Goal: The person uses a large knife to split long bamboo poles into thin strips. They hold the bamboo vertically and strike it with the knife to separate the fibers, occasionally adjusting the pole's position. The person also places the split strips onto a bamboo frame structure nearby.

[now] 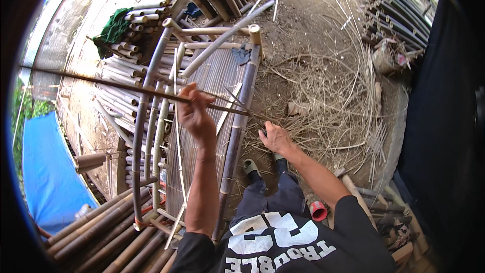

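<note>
My left hand (196, 114), raised over a bamboo bench, is closed around a long, thin dark bamboo strip (111, 82). The strip stretches from the far left to a spot just short of my right hand. Beyond the bench's right edge, my right hand (278, 137) grips the dark handle of a knife-like tool (235, 98). Its narrow, pointed grey blade crosses the strip's right end; whether it has a second blade I cannot tell. Below lies the bench's slatted seat (200, 167), framed by round poles, with a pale strip (180, 172) lying along it.
Bamboo poles (124, 96) are stacked behind the bench, more (101, 227) at the lower left. Loose shavings (328, 101) litter the ground to the right. A red can (318, 211) sits beside my leg. A dark cloth (241, 55) rests on the bench's far end.
</note>
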Motion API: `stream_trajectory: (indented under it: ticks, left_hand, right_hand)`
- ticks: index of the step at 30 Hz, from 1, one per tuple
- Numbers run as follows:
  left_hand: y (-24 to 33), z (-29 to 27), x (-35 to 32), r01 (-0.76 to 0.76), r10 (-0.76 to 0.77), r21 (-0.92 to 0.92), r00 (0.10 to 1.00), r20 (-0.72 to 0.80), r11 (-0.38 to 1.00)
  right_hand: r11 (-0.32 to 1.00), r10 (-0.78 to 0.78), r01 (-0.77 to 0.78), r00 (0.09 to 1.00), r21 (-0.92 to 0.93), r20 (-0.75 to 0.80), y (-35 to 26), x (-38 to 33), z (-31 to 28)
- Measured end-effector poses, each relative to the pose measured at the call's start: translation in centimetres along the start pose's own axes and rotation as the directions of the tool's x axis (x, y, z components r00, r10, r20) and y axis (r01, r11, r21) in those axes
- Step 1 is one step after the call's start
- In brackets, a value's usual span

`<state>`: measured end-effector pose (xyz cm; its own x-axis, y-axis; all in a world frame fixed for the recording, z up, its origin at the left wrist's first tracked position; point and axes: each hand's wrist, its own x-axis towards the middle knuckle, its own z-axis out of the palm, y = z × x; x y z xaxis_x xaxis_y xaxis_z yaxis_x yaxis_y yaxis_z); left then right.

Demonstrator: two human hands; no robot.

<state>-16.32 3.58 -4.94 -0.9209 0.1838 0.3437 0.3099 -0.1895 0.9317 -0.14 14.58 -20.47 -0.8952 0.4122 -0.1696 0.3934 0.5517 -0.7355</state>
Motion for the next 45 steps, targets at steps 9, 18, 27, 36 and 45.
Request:
stream_trajectory:
  ticks: [9, 18, 27, 36, 45]
  left_hand:
    - [0.7, 2.0, -1.5, -0.025, 0.028, 0.03, 0.991, -0.133, 0.999]
    - [0.0, 4.1, 0.1, -0.06, 0.1, 0.18, 0.97, -0.223, 0.982]
    - [-0.9, 3.0, 3.2, 0.001, -0.003, -0.009, 0.991, -0.131, 1.0]
    - [-9.0, 3.1, 5.4, -0.098, 0.093, 0.021, 0.978, 0.185, 0.995]
    - [-9.3, 12.3, 4.6, -0.103, 0.114, -0.148, 0.991, 0.066, 0.984]
  right_hand:
    - [0.956, 0.227, -0.27, 0.926, 0.111, 0.301, 4.7, 2.6, 1.1]
    - [0.986, -0.094, 0.091, 0.995, 0.137, 0.015, 7.5, 2.7, 2.9]
    - [0.965, 0.259, -0.261, 0.959, 0.004, 0.12, 17.8, 8.8, 9.4]
    - [0.953, 0.279, -0.299, 0.928, 0.047, 0.247, 18.8, 10.7, 6.7]
    - [0.946, 0.283, -0.291, 0.956, 0.144, 0.072, 20.0, 12.5, 7.1]
